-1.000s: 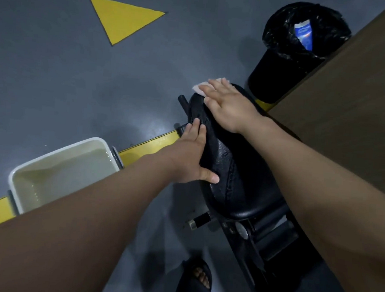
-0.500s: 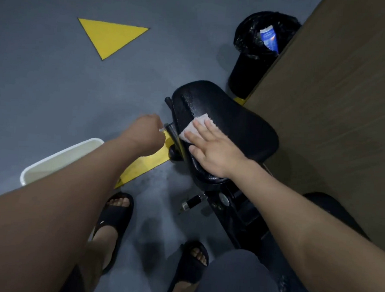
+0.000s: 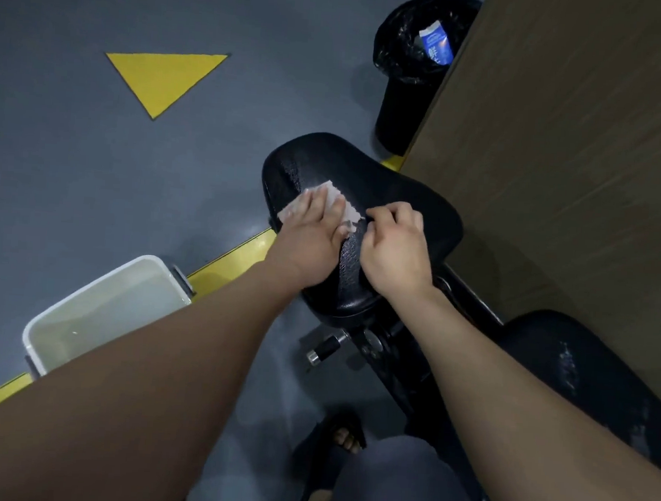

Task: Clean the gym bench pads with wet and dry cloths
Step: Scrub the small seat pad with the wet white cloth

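The black seat pad point(image 3: 402, 192) of the gym bench is in the middle of the view, its surface glistening wet. A small pale cloth point(image 3: 350, 212) lies on the pad's left half. My left hand point(image 3: 314, 234) presses flat on the cloth with straight fingers. My right hand point(image 3: 394, 250) is just to the right, its fingers curled and pinching the cloth's right edge. A second black pad point(image 3: 569, 365) with wet streaks lies at the lower right.
A white basin point(image 3: 37, 333) of water stands on the floor at the left, by a yellow line. A black bin point(image 3: 400, 99) with a blue carton stands beyond the seat. A wooden panel point(image 3: 557, 186) borders the right. A bench pin knob point(image 3: 322, 352) juts out below the seat.
My left hand has come from beside the seat onto the cloth. My right hand has lifted off the cloth's top and now pinches its right edge.
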A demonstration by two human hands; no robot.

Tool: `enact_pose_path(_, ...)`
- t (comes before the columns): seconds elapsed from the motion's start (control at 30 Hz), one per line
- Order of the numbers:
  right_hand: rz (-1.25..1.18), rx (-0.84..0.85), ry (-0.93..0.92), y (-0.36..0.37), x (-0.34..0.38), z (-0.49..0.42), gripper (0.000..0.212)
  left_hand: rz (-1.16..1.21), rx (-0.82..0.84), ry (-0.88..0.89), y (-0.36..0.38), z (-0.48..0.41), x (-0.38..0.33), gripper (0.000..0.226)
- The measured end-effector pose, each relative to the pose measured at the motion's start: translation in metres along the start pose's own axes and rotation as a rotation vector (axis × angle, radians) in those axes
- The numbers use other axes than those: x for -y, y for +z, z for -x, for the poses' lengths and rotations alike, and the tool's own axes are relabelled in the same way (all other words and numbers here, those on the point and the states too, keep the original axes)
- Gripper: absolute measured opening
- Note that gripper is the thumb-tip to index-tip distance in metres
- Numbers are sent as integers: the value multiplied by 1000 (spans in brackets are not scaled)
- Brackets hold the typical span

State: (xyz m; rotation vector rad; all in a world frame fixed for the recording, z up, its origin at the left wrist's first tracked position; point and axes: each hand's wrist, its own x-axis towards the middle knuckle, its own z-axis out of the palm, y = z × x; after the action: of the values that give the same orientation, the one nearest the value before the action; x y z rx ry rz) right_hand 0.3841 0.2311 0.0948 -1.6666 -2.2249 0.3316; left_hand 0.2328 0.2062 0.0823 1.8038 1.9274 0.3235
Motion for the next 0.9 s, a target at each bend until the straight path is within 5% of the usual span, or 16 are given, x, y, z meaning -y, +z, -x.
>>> enact_pose_path(0.27, 84, -194, 111, 23, 1, -10, 24, 82, -29, -51, -6, -27, 13, 52)
enact_pose_path(0.67, 85, -186, 112, 20, 1, -5, 26, 320, -26, -66, 20, 79, -1, 51)
enact_pose_path(0.9, 94, -235, 115, 28, -1, -7, 29, 341, -63, -196, 8, 26, 16, 52)
